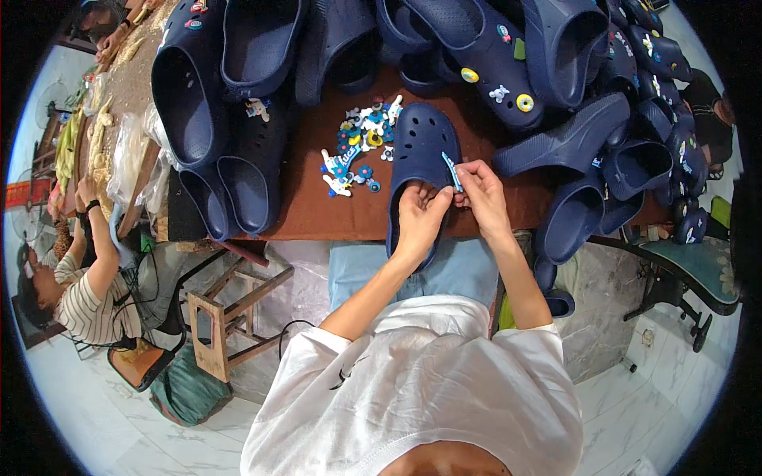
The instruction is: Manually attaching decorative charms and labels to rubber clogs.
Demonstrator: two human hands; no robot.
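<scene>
A navy blue clog (425,131) with round vent holes lies in front of me, toe pointing away, its heel end overhanging the table's near edge. My left hand (421,214) is closed on the clog at its foot opening, some fingers hidden inside. My right hand (482,194) pinches a slim light-blue and white shoe charm (451,170) against the clog's right side; whether it is fastened there I cannot tell. Left of the clog lies a pile of small shoe charms (369,131), blue, white and yellow, with a white figure charm (337,186) at its near edge.
Navy clogs (262,47) are heaped along the back and left of the brown table cover (305,214). More clogs (567,214) pile up at right, some with charms. A wooden stool frame (210,333) stands at lower left. Another person (87,285) sits at far left.
</scene>
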